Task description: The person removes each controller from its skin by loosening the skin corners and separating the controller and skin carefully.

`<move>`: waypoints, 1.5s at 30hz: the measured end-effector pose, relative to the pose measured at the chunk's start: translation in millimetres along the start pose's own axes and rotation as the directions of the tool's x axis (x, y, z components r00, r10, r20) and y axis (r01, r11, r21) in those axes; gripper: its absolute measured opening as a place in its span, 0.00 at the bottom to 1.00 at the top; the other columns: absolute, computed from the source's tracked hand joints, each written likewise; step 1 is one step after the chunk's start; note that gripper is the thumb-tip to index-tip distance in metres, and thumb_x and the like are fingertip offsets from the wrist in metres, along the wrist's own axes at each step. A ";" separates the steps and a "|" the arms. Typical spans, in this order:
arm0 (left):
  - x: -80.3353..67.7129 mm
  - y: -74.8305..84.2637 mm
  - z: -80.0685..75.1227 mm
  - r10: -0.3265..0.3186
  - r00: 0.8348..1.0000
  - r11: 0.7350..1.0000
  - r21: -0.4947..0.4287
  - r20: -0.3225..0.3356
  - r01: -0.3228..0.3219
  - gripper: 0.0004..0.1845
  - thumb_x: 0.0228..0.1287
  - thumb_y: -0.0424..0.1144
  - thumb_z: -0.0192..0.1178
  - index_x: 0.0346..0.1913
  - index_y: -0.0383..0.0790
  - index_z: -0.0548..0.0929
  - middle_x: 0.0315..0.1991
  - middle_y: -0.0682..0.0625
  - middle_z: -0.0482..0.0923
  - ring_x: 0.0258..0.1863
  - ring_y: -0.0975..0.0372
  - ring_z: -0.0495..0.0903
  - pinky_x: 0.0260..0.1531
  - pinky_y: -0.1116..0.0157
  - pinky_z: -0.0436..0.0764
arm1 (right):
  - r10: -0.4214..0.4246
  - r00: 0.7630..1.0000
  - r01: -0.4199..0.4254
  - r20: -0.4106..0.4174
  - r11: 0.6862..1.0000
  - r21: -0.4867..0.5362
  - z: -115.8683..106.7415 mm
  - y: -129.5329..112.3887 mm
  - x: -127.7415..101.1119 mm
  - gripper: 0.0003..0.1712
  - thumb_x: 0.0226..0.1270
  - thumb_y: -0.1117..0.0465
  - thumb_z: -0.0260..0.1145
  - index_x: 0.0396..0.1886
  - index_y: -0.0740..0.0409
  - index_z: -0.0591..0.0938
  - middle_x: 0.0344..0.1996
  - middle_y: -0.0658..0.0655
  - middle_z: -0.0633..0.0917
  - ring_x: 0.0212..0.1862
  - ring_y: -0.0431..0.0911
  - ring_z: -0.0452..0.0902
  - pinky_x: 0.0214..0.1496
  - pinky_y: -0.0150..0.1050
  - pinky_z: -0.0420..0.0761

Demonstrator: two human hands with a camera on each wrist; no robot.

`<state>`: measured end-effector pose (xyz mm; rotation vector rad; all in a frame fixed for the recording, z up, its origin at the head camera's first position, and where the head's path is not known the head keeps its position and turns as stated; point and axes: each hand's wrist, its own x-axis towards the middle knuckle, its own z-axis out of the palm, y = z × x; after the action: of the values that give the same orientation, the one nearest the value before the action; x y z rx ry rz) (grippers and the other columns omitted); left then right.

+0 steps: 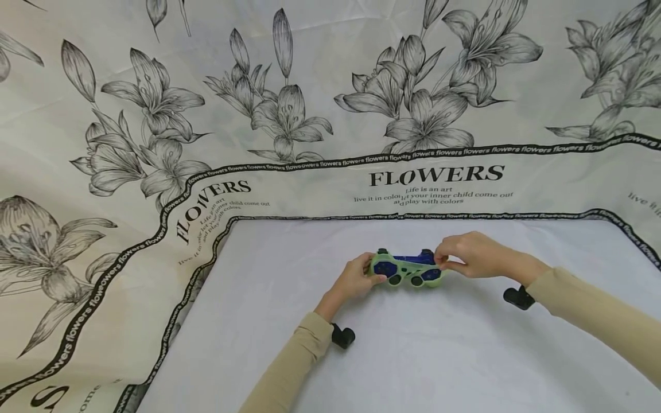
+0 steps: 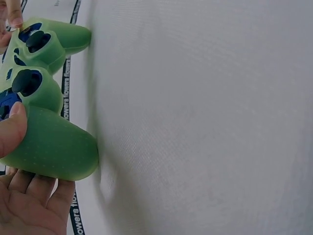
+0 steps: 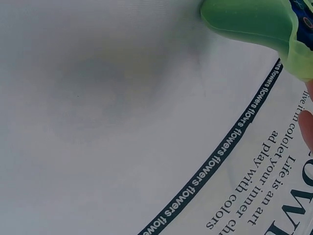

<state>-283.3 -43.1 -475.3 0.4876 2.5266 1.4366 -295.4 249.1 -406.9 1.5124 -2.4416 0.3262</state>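
Left grip (image 1: 353,280) wrapped the controller (image 1: 413,260) toward the far edge of the bench (image 1: 289,258), right grip (image 1: 472,255) pinched its sleeve (image 2: 54,137); slow, even tugs looked the safest bet

Over the table (image 1: 413,355), the controller (image 1: 408,267) is between the left hand (image 1: 355,279) and right hand (image 1: 475,256), the cloth (image 1: 310,192) behind them.

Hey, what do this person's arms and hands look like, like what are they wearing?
The left sleeve and right sleeve are long, plain beige. The left hand and right hand are gloveless. A small, rounded black device sits at each wrist: left device, right device.
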 end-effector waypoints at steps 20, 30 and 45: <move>-0.4 -0.4 2.6 0.017 1.000 1.000 -0.021 -0.018 -0.017 0.28 0.60 0.38 0.66 0.62 0.33 0.72 0.57 0.42 0.79 0.57 0.55 0.79 0.59 0.64 0.76 | 0.059 0.994 -0.062 -0.096 0.998 -0.027 12.9 -12.9 -14.8 0.12 0.48 0.66 0.75 0.30 0.46 0.83 0.29 0.40 0.83 0.31 0.32 0.78 0.30 0.29 0.80; 1.3 -3.9 2.4 0.053 0.999 0.999 -0.004 -0.005 -0.053 0.28 0.61 0.39 0.66 0.62 0.33 0.72 0.57 0.42 0.79 0.58 0.55 0.79 0.59 0.65 0.76 | 0.104 0.981 -0.110 -0.163 0.994 -0.026 23.4 -18.0 -27.2 0.15 0.45 0.66 0.77 0.31 0.45 0.83 0.29 0.37 0.83 0.32 0.30 0.78 0.31 0.25 0.77; -1.2 -2.6 1.3 0.029 1.000 1.000 -0.004 -0.005 -0.029 0.27 0.61 0.40 0.66 0.62 0.34 0.73 0.57 0.42 0.79 0.58 0.55 0.79 0.60 0.63 0.76 | 0.094 0.967 -0.103 -0.237 0.994 -0.025 35.7 -26.6 -33.3 0.15 0.42 0.67 0.78 0.30 0.47 0.84 0.28 0.40 0.85 0.29 0.32 0.78 0.28 0.20 0.72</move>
<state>-282.3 -43.8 -478.1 0.5227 2.5300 1.4536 -260.5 254.2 -449.9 1.2600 -2.3250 0.4493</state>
